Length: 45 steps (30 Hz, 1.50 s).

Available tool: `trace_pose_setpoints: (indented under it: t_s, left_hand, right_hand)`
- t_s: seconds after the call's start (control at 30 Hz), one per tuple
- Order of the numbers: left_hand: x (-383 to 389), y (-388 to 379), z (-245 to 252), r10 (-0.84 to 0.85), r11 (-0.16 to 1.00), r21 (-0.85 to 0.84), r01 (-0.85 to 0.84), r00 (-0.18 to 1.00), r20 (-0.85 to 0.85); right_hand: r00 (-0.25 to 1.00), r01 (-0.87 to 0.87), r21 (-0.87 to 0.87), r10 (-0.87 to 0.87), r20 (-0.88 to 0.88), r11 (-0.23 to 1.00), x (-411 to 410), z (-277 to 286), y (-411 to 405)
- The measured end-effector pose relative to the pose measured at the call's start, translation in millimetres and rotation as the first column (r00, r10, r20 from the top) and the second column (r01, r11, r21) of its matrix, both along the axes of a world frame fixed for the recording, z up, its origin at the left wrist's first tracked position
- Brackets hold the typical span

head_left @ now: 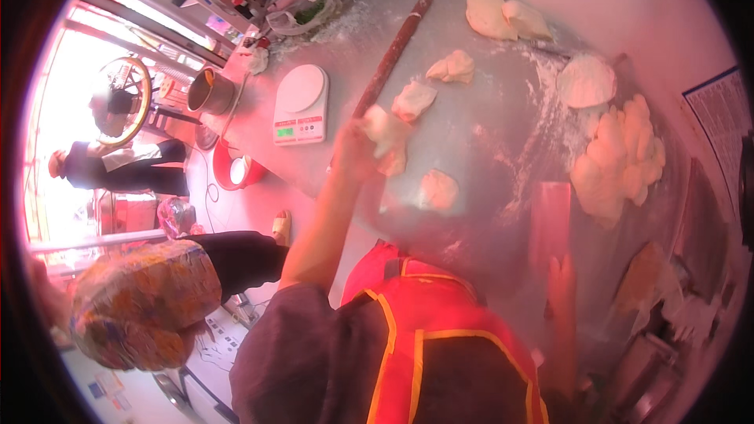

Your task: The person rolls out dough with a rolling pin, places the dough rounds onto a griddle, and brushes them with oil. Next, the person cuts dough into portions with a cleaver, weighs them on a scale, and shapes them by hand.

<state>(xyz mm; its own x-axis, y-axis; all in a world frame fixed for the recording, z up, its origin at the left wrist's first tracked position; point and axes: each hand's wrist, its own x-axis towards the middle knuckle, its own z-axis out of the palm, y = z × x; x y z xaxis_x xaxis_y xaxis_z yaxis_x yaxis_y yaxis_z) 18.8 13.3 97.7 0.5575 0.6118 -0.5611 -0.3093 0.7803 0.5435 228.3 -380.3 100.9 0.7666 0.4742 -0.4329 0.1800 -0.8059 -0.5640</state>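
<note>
At the worktop's near side, my left hand [354, 150] grips a blurred piece of dough [390, 140]. My right hand [561, 282] is farther right, closed on a broad flat blade [551, 212]; motion blur hides whether it is a cleaver or a dough cutter. Between the two hands lies a small dough lump [439, 189]. Two more pieces, a nearer lump [414, 100] and a farther lump [452, 66], rest beyond my left hand. A big folded dough mass [618, 156] sits right of the blade. A wooden rolling pin [392, 59] slants away beyond my left hand.
A white digital kitchen scale [300, 105] stands left on the floured metal worktop [471, 106]. A round dough piece [586, 80] and larger dough lumps [500, 15] lie at the back. A metal pot [210, 91] is at the left edge. Two people are on the left.
</note>
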Motion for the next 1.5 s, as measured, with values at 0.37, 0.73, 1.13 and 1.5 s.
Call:
trace_pose_setpoints:
  t_s: [0.37,0.73,1.13,1.5]
  left_hand:
    - [15,-19,-13,-0.529,0.290,0.655,0.698,0.687,-0.498]
    - [30,-133,-74,0.151,-0.536,0.543,0.647,0.705,-0.693]
    - [19,-23,-69,-0.321,0.437,0.545,0.715,0.690,-0.649]
    - [-95,198,-65,0.683,0.223,0.659,0.719,0.367,-0.632]
  right_hand:
    - [1.000,0.016,0.090,-0.018,0.023,0.996,-54,-5,64]
    - [0.992,-0.065,0.095,0.054,0.116,0.993,-54,-13,38]
    - [0.987,0.155,0.174,-0.143,-0.079,0.972,-45,-42,34]
    - [0.996,-0.092,0.106,0.093,-0.004,0.990,-55,-20,90]
